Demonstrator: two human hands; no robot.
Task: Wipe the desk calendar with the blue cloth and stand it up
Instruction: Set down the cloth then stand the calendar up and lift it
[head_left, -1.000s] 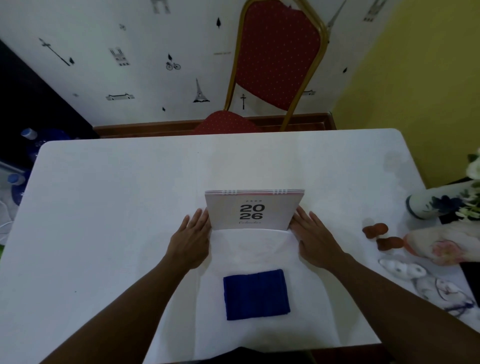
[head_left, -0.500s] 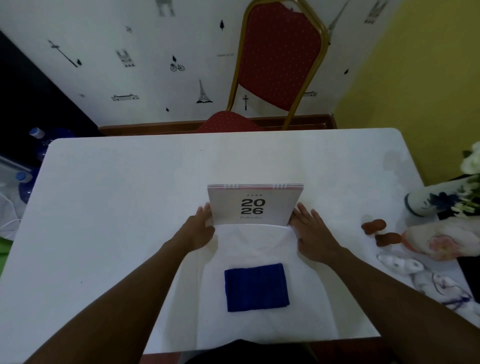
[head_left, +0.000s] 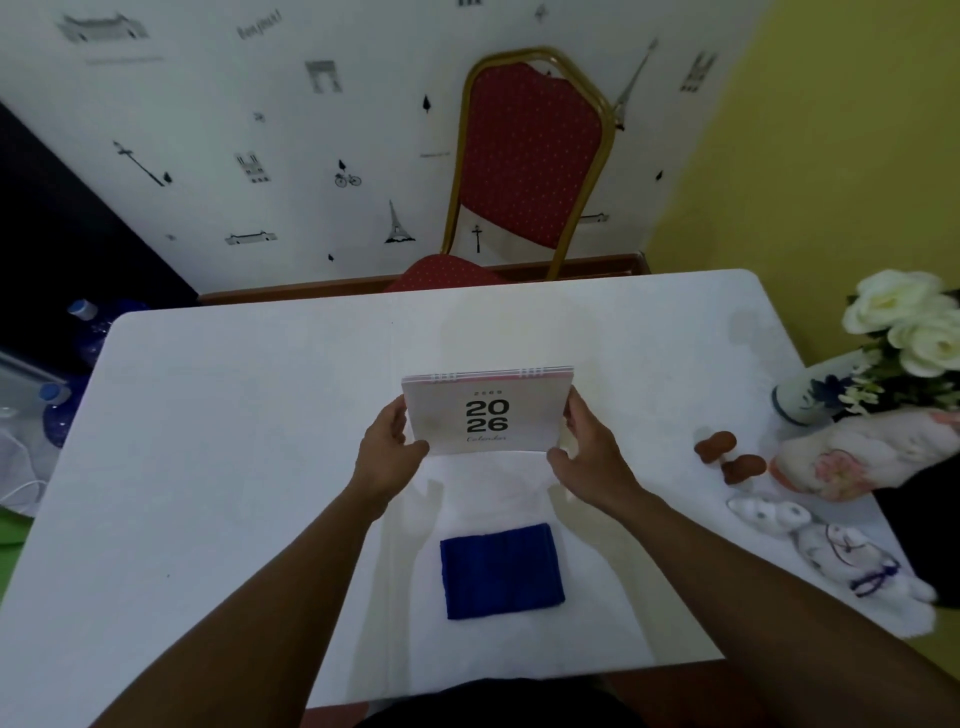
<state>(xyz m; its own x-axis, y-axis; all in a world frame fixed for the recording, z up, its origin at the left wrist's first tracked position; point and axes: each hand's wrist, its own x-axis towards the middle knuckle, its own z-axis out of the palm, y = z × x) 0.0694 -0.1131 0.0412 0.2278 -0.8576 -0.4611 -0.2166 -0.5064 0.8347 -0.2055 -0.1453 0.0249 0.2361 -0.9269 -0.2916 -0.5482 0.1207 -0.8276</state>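
Two hands gripping one calendar over a white table.

I am seeing one blue cloth (head_left: 501, 570) lying flat by the near edge of the table (head_left: 218, 441), with bare room on both sides. Past it, my left hand (head_left: 388, 451) and right hand (head_left: 589, 456) are each pinching a side of the desk calendar (head_left: 487, 411). Far off, one red chair (head_left: 530, 161) is standing at the wall.

Both hands, left (head_left: 390, 457) and right (head_left: 589, 457), grip the desk calendar (head_left: 487, 413) by its sides; blue cloth (head_left: 501, 570) lies folded near the table's (head_left: 234, 441) near edge.
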